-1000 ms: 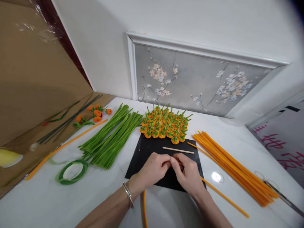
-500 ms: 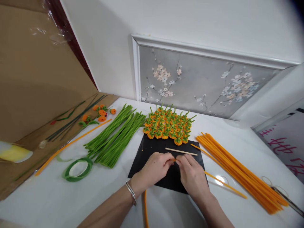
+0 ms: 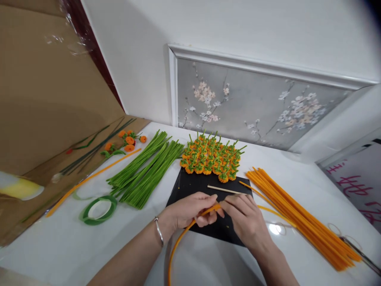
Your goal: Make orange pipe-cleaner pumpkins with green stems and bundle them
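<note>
Above a black mat, my left hand is closed on an orange pipe cleaner that curves down toward the bottom edge of the view. My right hand pinches the pipe cleaner close to my left fingertips; the pinched part is mostly hidden. An orange length also sticks out to the right from behind my right hand. A thin wooden stick lies just beyond my fingers, its right end covered. Behind the stick, several small orange and green pipe cleaner flowers stand packed in rows, green stems up.
Green pipe cleaners and a roll of green tape lie on the left, near finished orange flowers. A bundle of orange pipe cleaners lies right, with a dark metal tool beside it. A wall stands behind.
My left hand has turned, showing more of its fingers, and the orange pipe cleaner now runs over them. My right hand has shifted slightly right and covers the stick's end.
</note>
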Action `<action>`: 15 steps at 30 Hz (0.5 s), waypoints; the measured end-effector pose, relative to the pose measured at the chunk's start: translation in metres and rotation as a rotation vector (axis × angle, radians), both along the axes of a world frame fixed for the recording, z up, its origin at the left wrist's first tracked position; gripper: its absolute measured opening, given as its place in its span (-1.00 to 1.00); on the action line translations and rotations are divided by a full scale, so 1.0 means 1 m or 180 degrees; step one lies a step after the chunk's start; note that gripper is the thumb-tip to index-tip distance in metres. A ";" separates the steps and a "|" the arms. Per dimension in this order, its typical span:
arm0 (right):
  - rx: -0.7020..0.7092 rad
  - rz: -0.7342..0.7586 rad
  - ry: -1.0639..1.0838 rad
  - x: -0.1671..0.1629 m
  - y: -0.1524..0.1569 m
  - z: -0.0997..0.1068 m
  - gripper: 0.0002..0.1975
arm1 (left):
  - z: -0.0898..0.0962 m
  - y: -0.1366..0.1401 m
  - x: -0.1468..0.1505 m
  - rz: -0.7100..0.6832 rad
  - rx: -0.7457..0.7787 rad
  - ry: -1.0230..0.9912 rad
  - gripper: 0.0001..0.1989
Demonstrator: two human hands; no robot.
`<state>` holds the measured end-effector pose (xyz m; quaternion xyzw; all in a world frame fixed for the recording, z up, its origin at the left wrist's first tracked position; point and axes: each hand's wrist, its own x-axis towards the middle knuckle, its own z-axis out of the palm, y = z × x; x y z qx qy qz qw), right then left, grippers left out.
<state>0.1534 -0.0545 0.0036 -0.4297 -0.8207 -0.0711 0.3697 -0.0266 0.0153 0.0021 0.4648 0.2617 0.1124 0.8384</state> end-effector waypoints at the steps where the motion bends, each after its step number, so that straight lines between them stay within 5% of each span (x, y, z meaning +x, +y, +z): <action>1: 0.0028 0.0009 -0.0040 0.001 -0.001 0.001 -0.75 | 0.001 0.000 -0.001 -0.0058 -0.0208 -0.0062 -0.56; 4: 0.0063 0.0013 -0.0124 0.003 -0.002 0.001 -0.74 | 0.001 0.001 -0.001 -0.0121 -0.0616 -0.0209 -0.69; 7: 0.0048 -0.0033 -0.0028 0.005 0.000 -0.003 -0.74 | 0.000 0.001 0.002 0.0149 -0.0424 -0.0137 -0.70; 15: -0.0317 -0.0634 0.0057 -0.004 0.005 -0.010 -0.77 | 0.002 0.000 0.008 0.0519 0.2327 0.0680 -0.81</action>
